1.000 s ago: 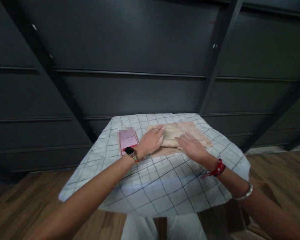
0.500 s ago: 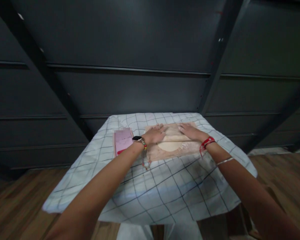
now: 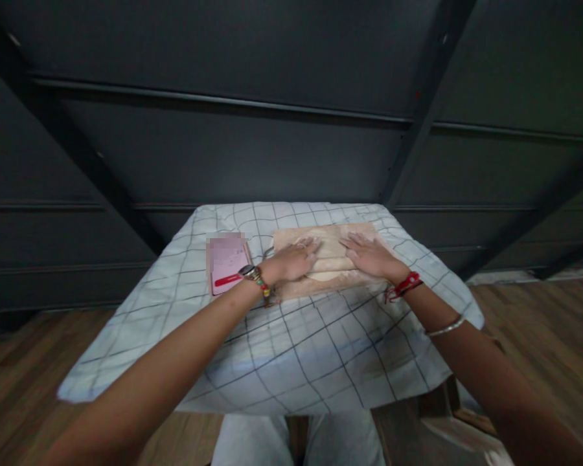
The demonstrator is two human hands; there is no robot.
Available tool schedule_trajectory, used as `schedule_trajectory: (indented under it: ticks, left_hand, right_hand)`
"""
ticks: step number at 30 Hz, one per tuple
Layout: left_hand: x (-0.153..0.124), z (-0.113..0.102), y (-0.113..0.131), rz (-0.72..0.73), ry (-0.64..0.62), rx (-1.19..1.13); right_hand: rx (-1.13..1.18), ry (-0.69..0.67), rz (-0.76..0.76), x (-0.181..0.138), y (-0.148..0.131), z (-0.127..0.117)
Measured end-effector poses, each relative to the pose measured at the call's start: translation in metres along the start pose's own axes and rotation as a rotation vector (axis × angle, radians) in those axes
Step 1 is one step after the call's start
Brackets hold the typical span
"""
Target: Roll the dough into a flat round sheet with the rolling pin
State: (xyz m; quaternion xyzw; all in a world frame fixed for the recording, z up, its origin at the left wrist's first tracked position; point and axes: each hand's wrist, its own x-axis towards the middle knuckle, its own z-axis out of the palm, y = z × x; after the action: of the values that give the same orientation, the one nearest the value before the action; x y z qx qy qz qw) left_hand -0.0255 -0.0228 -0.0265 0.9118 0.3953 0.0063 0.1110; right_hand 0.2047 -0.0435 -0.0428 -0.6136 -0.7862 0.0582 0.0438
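Observation:
A pale wooden rolling pin (image 3: 334, 264) lies crosswise over a flat round of dough (image 3: 324, 276) on a wooden board (image 3: 298, 289). The dough shows on both sides of the pin. My left hand (image 3: 294, 259) rests palm down over the pin's left end, fingers stretched forward. Over the right end lies my right hand (image 3: 370, 255), its fingers spread and dusted with flour. Both hands press on the pin from above without wrapping round it, and they cover its ends.
A white checked cloth (image 3: 291, 349) covers the table. Left of the board lies a pink-screened phone or tablet (image 3: 227, 259), partly blurred, with a red strip (image 3: 227, 280) at its lower edge. A dark panelled wall (image 3: 252, 155) rises behind the table.
Both hands have moved toward me with the rolling pin, so less dough shows on its near side and more beyond it. My view has also shifted slightly.

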Motion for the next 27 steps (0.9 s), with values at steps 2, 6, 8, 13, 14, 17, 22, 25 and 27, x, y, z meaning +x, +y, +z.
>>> schedule_trajectory:
  ticks: [2,6,8,13,14,17,22,25,27]
  left_hand:
    - [-0.003,0.003,0.003,-0.013,0.015,0.0]
    - [-0.011,0.009,0.009,-0.03,0.035,0.012]
    - [-0.016,0.011,0.014,-0.029,0.05,0.033]
    - [-0.025,0.023,0.028,-0.059,0.156,0.124]
    - [-0.028,0.028,0.03,-0.068,0.207,0.151]
    - [-0.034,0.041,0.034,-0.052,0.367,0.233]
    - [-0.035,0.031,0.032,0.015,0.444,0.316]
    - [-0.022,0.005,0.027,-0.038,0.467,0.321]
    - [-0.01,-0.007,0.019,-0.097,0.455,0.305]
  right_hand:
    - [-0.019,-0.005,0.0,-0.006,-0.005,-0.003]
    - [-0.045,-0.014,-0.017,-0.019,-0.009,-0.005]
    - [-0.032,-0.002,-0.024,-0.027,-0.01,-0.003]
    - [-0.057,0.063,-0.064,-0.053,-0.013,0.009]
    - [-0.097,0.093,-0.086,-0.058,-0.015,0.012]
    - [-0.22,0.213,-0.147,-0.072,-0.019,0.02]
    - [-0.244,0.36,-0.22,-0.068,-0.014,0.012]
    - [-0.186,0.402,-0.247,-0.047,-0.009,-0.01]
    - [-0.131,0.378,-0.283,-0.031,-0.009,-0.021]
